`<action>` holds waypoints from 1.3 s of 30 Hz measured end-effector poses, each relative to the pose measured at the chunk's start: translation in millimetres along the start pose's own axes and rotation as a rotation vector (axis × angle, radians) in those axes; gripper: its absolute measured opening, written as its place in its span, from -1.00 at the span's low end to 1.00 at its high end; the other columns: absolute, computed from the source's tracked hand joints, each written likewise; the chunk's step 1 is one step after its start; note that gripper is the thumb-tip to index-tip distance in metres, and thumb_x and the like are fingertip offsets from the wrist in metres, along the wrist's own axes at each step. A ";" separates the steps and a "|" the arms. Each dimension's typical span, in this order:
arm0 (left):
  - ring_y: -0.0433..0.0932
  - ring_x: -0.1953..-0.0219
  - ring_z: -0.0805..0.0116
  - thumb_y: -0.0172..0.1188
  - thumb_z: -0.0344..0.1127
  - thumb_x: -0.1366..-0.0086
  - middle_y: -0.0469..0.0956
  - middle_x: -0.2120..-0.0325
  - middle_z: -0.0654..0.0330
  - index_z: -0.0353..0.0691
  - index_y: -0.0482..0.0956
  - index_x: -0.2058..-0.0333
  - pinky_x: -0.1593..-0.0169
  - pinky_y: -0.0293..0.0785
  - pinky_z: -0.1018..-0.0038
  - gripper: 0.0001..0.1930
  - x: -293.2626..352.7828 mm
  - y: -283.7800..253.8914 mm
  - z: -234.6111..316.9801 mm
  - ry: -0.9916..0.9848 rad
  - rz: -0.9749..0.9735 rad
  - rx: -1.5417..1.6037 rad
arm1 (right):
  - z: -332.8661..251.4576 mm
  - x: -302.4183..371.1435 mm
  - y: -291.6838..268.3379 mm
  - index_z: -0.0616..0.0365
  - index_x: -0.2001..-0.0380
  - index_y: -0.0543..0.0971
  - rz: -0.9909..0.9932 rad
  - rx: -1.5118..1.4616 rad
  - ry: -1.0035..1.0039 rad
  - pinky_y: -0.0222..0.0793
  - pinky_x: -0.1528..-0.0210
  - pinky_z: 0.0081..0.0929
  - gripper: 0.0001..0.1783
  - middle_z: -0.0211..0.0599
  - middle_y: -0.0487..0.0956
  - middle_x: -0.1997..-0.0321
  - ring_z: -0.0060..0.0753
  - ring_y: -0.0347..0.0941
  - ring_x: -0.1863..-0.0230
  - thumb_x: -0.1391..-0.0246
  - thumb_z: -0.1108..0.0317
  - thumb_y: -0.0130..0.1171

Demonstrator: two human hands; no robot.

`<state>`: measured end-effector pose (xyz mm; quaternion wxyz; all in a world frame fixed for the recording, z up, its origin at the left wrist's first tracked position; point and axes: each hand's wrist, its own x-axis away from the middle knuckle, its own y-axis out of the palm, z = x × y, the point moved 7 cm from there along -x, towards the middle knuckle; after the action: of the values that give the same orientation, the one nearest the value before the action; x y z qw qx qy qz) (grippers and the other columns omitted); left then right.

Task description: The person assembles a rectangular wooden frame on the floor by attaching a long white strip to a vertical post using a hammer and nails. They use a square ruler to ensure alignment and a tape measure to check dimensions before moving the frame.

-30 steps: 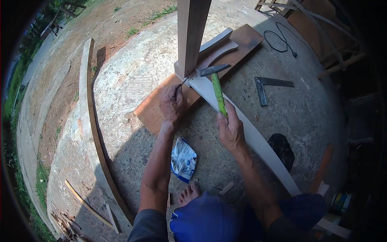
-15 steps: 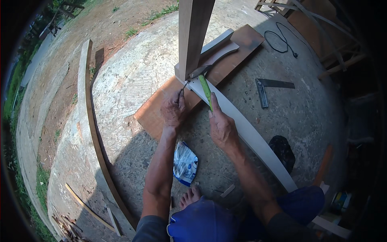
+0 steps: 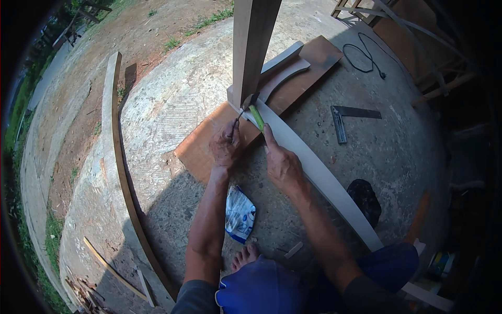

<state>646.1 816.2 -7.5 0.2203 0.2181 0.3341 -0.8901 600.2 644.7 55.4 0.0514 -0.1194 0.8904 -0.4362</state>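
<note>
My right hand (image 3: 285, 165) is closed around the green handle of a hammer (image 3: 257, 118), forefinger stretched along it. The hammer's dark head is beside the foot of an upright wooden post (image 3: 251, 47). My left hand (image 3: 225, 146) pinches a thin, dark, nail-like metal rod (image 3: 239, 116), its tip close to the post's foot and the hammer head. Whether the head touches the rod cannot be made out. A long pale wooden beam (image 3: 324, 172) runs from the post toward the lower right. Under the joint lies a brown board (image 3: 201, 138).
Curved wooden pieces (image 3: 285, 76) rest on the board. To the right are a try square (image 3: 340, 118), a black cable (image 3: 366, 63) and a black bag (image 3: 364, 201). A blue-white plastic packet (image 3: 240, 214) lies by my foot; a long plank (image 3: 116, 131) lies left.
The hammer head has swung down and left toward the rod and the post's foot, my right hand shifting left with it. My left hand stays nearly still.
</note>
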 end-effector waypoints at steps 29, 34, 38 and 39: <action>0.69 0.35 0.05 0.23 -0.12 -0.38 0.70 0.36 0.07 -0.04 0.73 0.19 0.27 0.59 0.27 -0.80 -1.7 10.3 -14.0 -0.100 -0.098 -0.006 | 5.5 20.3 -14.9 0.10 -0.50 0.06 0.196 -0.179 -0.046 0.56 -0.02 -0.06 -0.30 0.35 0.53 -0.14 0.33 0.55 -0.08 -0.36 0.45 -0.02; 0.70 0.38 0.05 0.24 -0.12 -0.38 0.71 0.36 0.09 -0.03 0.74 0.20 0.29 0.60 0.25 -0.80 -1.5 11.4 -11.5 -0.056 -0.074 -0.021 | 12.9 16.8 -9.5 0.11 -0.50 0.06 0.116 -0.100 -0.012 0.56 0.03 -0.02 -0.29 0.38 0.55 -0.07 0.36 0.56 -0.03 -0.35 0.47 -0.02; 0.70 0.38 0.07 0.24 -0.13 -0.38 0.71 0.36 0.10 -0.04 0.74 0.21 0.29 0.60 0.26 -0.81 -2.2 8.3 -8.7 -0.008 -0.063 -0.027 | -2.5 16.3 -24.2 0.11 -0.51 0.06 0.160 -0.100 -0.077 0.57 0.06 -0.03 -0.27 0.39 0.56 -0.04 0.34 0.59 0.02 -0.33 0.49 0.00; 0.70 0.37 0.07 0.24 -0.13 -0.38 0.71 0.36 0.10 -0.05 0.74 0.21 0.29 0.60 0.26 -0.81 -1.1 7.3 -9.2 -0.003 -0.064 -0.026 | -12.2 18.7 -33.2 0.11 -0.51 0.05 0.234 -0.119 -0.145 0.57 0.07 -0.03 -0.26 0.39 0.56 -0.04 0.33 0.59 0.04 -0.32 0.49 0.01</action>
<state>653.2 817.9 -16.8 0.1952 0.2028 0.3521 -0.8926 585.2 629.6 89.3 0.1588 -0.0488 0.9164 -0.3641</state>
